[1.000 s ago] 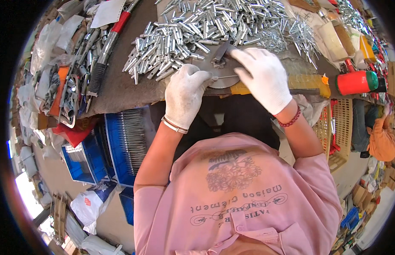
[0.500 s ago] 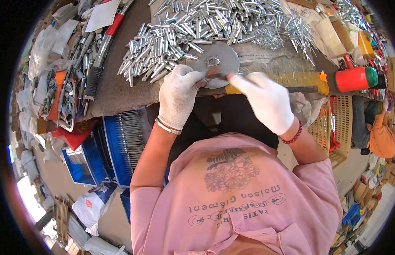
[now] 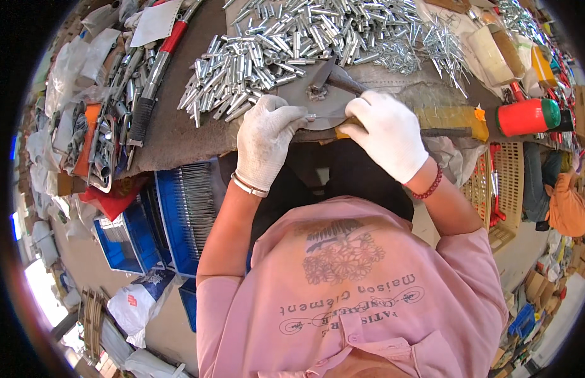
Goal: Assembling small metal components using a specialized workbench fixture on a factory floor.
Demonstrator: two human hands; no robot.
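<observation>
Shifted since half a second ago: right hand [image 3: 388,133] up onto round metal plate [image 3: 327,101], clenched on hammer [image 3: 333,79]; left hand [image 3: 265,140] pinching small metal pin [image 3: 310,116] at plate's near edge; step judged positioning, needing steady alignment before striking.

Right hand [image 3: 386,133] hides the hammer [image 3: 333,79] handle

Both hands gloved in white, forearms bare, sleeves pink. Left hand [image 3: 265,140] was raised from the lower edge, fingers curled, fingertips pinched together pointing right. Right hand [image 3: 387,132] sat just beside it, knuckles up, fingers closed in a grip. Fingertips of both nearly met. Elbows were bent, wrists banded.
</observation>
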